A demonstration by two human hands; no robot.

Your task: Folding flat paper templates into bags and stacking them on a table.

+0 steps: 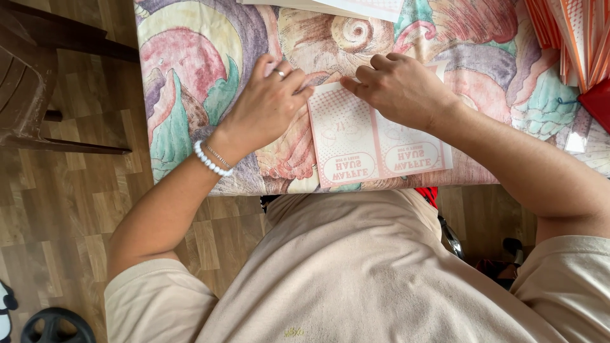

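A table [190, 95] draped in a cloth [210, 57] printed with shells and leaves in pink, green and purple fills the upper part of the view. It stands on a wood-plank floor [70, 203]. A dark brown chair [25, 76] sits just left of the table.

On the cloth, at the table's near edge, lies a pink-and-white printed paper sheet [375, 149], flat, with two round-cornered label panels side by side.

The left hand [267, 101] rests palm down on the cloth at the sheet's upper left corner, fingers together and bent, fingertips pressing at the sheet's edge; a ring is on one finger and a white bead bracelet [211, 162] circles the wrist. The right hand [400, 89] lies on the sheet's top edge, fingers curled under, tips pinching or pressing the paper. Whether either hand truly grips it cannot be told.

At the table's right end is a stack of orange-and-white papers [569, 38]; another sheet [356, 6] lies at its far edge.
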